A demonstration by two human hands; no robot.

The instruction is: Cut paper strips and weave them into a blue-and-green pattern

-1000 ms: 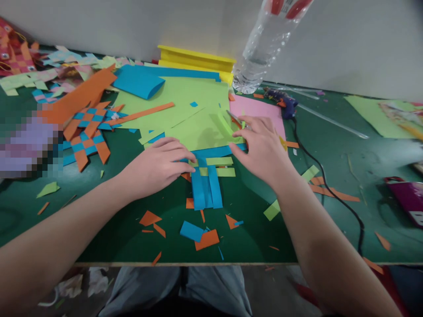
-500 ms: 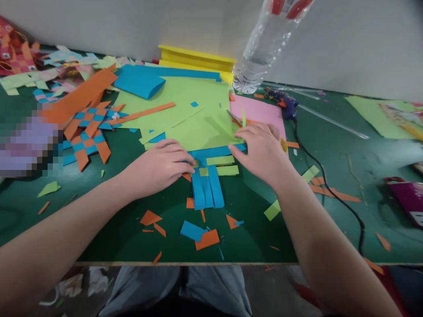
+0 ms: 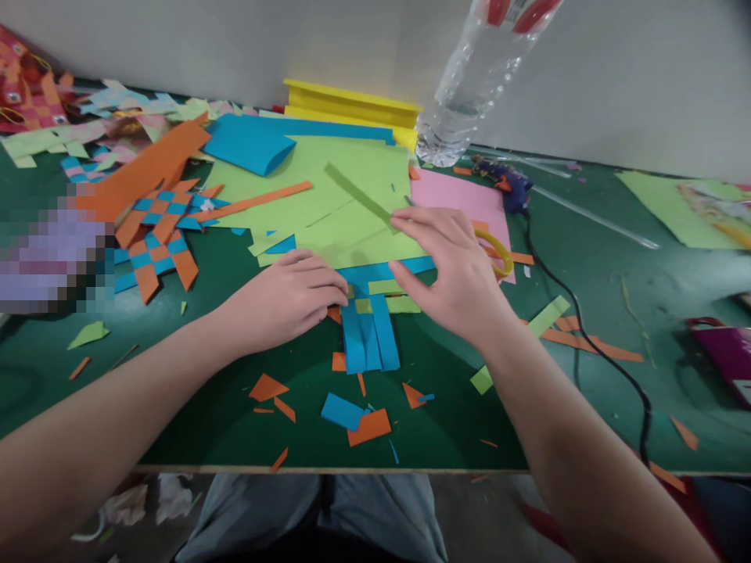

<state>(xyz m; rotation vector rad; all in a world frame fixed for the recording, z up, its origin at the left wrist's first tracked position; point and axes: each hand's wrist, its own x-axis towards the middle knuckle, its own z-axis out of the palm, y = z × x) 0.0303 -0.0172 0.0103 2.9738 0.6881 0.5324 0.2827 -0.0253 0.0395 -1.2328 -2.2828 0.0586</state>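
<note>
My left hand [image 3: 290,297] has its fingers curled together on the left edge of a weave of blue and light green paper strips [image 3: 364,336], pressing it to the table. A green paper strip [image 3: 357,191] slants up and left from the fingertips of my right hand [image 3: 449,262], pinched between its fingers; the thumb stands apart from them. Two green strips [image 3: 394,296] poke out from the right side of the weave. Scissors with a yellow handle [image 3: 500,252] lie partly hidden behind my right hand.
Green paper [image 3: 275,211], pink paper [image 3: 463,195] and a blue folded sheet [image 3: 246,145] lie behind. A water bottle [image 3: 463,102] and a glue gun [image 3: 510,186] with a trailing black cord [image 3: 578,301] stand right of centre. Woven orange-blue pieces [image 3: 158,250] lie left; scraps [image 3: 368,426] litter the front.
My right hand has moved slightly left and turned, swinging the green strip from upright to slanting left over the green paper. More of the yellow scissor handle shows. My left hand stays put.
</note>
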